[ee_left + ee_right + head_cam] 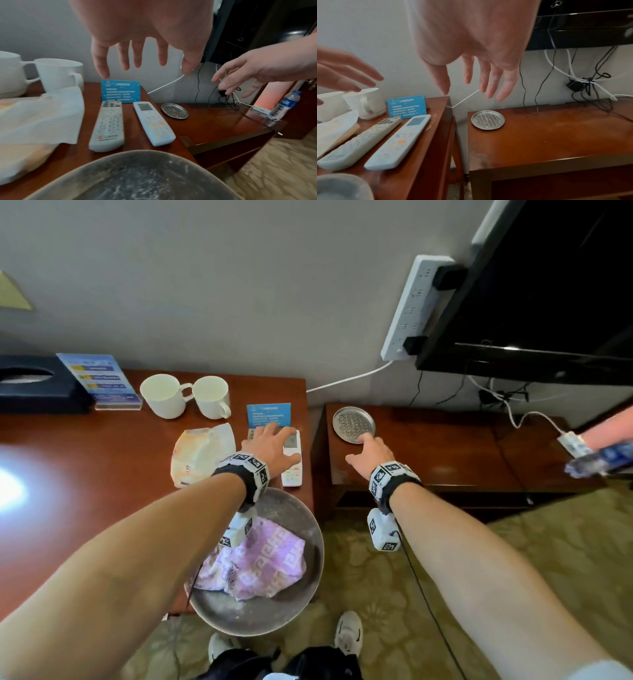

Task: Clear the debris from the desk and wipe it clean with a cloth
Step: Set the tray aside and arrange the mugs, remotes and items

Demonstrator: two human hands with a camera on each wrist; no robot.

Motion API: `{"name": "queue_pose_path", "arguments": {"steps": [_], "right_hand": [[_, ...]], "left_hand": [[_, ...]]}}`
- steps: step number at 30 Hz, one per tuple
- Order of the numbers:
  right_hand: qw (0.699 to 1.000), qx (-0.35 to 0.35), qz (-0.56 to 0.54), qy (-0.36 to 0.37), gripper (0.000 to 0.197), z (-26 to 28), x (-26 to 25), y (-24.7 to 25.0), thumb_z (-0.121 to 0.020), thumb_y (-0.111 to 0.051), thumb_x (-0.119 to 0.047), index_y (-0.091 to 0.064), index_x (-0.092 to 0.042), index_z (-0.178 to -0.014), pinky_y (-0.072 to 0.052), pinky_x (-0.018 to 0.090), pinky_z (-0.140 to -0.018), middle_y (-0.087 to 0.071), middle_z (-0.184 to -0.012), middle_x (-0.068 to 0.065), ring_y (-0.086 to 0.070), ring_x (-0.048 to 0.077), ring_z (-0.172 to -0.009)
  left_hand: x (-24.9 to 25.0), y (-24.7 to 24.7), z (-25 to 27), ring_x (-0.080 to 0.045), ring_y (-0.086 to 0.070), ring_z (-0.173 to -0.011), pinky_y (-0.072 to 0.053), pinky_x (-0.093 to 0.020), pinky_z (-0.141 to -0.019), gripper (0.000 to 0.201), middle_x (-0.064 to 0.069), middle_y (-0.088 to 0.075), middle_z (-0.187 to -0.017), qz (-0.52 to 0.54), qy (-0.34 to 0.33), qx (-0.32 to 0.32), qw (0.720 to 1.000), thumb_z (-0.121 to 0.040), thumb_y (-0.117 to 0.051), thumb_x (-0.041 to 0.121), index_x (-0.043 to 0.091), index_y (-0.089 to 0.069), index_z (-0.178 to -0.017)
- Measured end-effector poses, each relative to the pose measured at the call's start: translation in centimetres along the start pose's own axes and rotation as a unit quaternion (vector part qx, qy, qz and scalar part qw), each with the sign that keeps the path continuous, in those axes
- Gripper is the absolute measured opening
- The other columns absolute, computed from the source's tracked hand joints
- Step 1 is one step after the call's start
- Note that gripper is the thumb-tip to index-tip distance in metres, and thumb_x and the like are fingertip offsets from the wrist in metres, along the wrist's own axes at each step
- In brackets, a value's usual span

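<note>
My left hand (270, 441) hovers open over two remotes, one grey (108, 125) and one white (293, 467), on the red-brown desk (68, 508); it touches neither in the left wrist view. A crumpled paper wrapper (200, 453) lies just left of them. My right hand (368, 448) reaches with straight fingers over the lower side table (445, 453), fingertips near a small perforated metal dish (488, 120), holding nothing. A purple cloth (263, 559) lies in a grey metal basin (301, 604) at the desk's front right corner. Pale crumbs (430, 124) dot the desk's right edge.
Two white mugs (168, 395) (212, 397), a blue card (269, 414), a leaflet stand (99, 381) and a dark tissue box (34, 385) line the desk's back. Cables (583, 83) and a water bottle (284, 105) are on the side table, below a wall television (548, 285).
</note>
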State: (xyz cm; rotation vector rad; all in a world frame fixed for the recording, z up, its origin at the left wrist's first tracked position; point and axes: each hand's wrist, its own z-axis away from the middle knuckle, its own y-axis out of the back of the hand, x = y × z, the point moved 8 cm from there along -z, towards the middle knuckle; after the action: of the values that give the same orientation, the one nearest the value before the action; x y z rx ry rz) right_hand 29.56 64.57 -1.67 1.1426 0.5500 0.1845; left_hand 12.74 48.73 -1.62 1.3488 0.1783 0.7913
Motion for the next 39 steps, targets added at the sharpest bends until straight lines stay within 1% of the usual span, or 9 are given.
{"name": "queue_pose_path", "arguments": {"steps": [3,5,7,10,14,18,27,32,39], "right_hand": [[1.0,-0.005,-0.008,-0.006,0.054,-0.6,3.2,0.8,-0.09,-0.064,-0.034,-0.043,-0.023,-0.138,-0.048,0.041,-0.096,-0.046,-0.139,0.008,-0.05,0.028,-0.123],[1.0,-0.009,-0.015,-0.004,0.054,-1.2,5.5,1.5,-0.09,-0.064,-0.034,-0.043,-0.022,-0.138,-0.047,0.041,-0.097,-0.046,-0.139,0.009,-0.05,0.029,-0.123],[1.0,-0.017,-0.023,0.001,0.054,-1.7,7.6,2.1,-0.09,-0.064,-0.034,-0.043,-0.022,-0.139,-0.045,0.041,-0.097,-0.046,-0.139,0.008,-0.049,0.028,-0.124],[0.999,-0.04,-0.023,0.016,0.055,-2.7,10.8,2.8,-0.09,-0.064,-0.034,-0.042,-0.022,-0.14,-0.045,0.041,-0.098,-0.045,-0.14,0.008,-0.049,0.029,-0.125],[0.998,-0.06,-0.018,0.014,0.056,-3.5,14.7,3.5,-0.092,-0.063,-0.033,-0.041,-0.022,-0.142,-0.045,0.04,-0.097,-0.044,-0.142,0.007,-0.049,0.028,-0.126],[0.998,-0.064,-0.021,0.02,0.055,-4.8,16.8,3.7,-0.092,-0.062,-0.035,-0.041,-0.022,-0.141,-0.045,0.039,-0.096,-0.045,-0.141,0.007,-0.05,0.027,-0.125],[0.995,-0.092,-0.027,0.005,0.055,-9.1,17.8,2.6,-0.093,-0.062,-0.035,-0.04,-0.021,-0.141,-0.045,0.038,-0.097,-0.046,-0.143,0.006,-0.05,0.027,-0.126],[0.994,-0.104,-0.03,-0.013,0.055,-13.8,16.5,1.9,-0.093,-0.063,-0.034,-0.041,-0.018,-0.141,-0.043,0.038,-0.1,-0.047,-0.144,0.006,-0.05,0.028,-0.128],[0.99,-0.136,-0.029,-0.023,0.058,-19.8,13.9,-0.3,-0.092,-0.065,-0.034,-0.041,-0.017,-0.141,-0.042,0.037,-0.102,-0.048,-0.143,0.007,-0.05,0.027,-0.128]], "left_hand": [[3.2,-1.3,-0.3,-0.029,-0.026,-0.14,-0.032,-0.05,-0.11,0.06,-0.003,-0.027,-0.154,0.0,0.0,0.003,1.0,-0.087,-0.054,0.055,0.038,-0.034,-0.142],[5.4,-2.5,-0.6,-0.03,-0.023,-0.142,-0.03,-0.053,-0.111,0.061,-0.005,-0.024,-0.157,-0.001,0.01,-0.008,1.0,-0.088,-0.054,0.055,0.038,-0.033,-0.142],[7.6,-3.5,-0.8,-0.03,-0.022,-0.143,-0.033,-0.054,-0.109,0.061,-0.004,-0.022,-0.157,-0.008,0.025,-0.015,1.0,-0.088,-0.053,0.055,0.039,-0.032,-0.143],[10.6,-4.5,-1.2,-0.028,-0.024,-0.142,-0.036,-0.052,-0.107,0.061,-0.004,-0.025,-0.155,-0.001,0.042,0.004,0.999,-0.088,-0.054,0.054,0.039,-0.034,-0.143],[13.5,-5.8,-2.0,-0.029,-0.023,-0.142,-0.033,-0.051,-0.11,0.06,-0.006,-0.024,-0.156,0.017,0.061,0.002,0.998,-0.087,-0.055,0.053,0.038,-0.035,-0.142],[15.5,-6.3,-3.2,-0.028,-0.021,-0.144,-0.031,-0.054,-0.111,0.06,-0.005,-0.023,-0.157,0.025,0.075,-0.004,0.997,-0.088,-0.054,0.053,0.038,-0.033,-0.143],[15.7,-8.8,-7.7,-0.028,-0.023,-0.143,-0.034,-0.053,-0.109,0.064,-0.005,-0.022,-0.158,0.068,0.118,-0.027,0.99,-0.087,-0.055,0.053,0.036,-0.031,-0.144],[14.1,-9.9,-12.6,-0.027,-0.026,-0.142,-0.037,-0.051,-0.108,0.068,-0.004,-0.024,-0.157,0.105,0.145,-0.029,0.983,-0.087,-0.056,0.051,0.034,-0.028,-0.146],[11.3,-10.7,-18.4,-0.028,-0.034,-0.137,-0.04,-0.046,-0.104,0.068,-0.006,-0.031,-0.152,0.182,0.182,-0.034,0.966,-0.085,-0.061,0.05,0.032,-0.032,-0.144]]}}
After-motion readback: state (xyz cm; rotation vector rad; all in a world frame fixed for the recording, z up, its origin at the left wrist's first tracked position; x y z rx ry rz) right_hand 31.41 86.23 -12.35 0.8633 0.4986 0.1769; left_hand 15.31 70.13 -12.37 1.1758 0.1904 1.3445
